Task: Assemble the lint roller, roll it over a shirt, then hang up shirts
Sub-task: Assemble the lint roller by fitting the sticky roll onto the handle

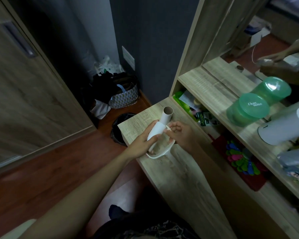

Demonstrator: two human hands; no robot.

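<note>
Red-brown floor (59,161) lies open at 8 o'clock, bounded by a wardrobe door (24,92) at 9 o'clock. A narrow tabletop (179,169) runs from the centre toward 5 o'clock, its far corner just above a black bin (117,125). Shelves (205,87) rise along its 3 o'clock edge, and a green jar (247,109) stands at 2 o'clock. Over the tabletop's far end, the left hand (143,140) curls round the lower half of a white lint roll (162,123), open end tilted toward 12 o'clock. The right hand (181,133), just beside it, pinches the thin tip of the white handle (160,153), whose loop curves beneath both hands.
</note>
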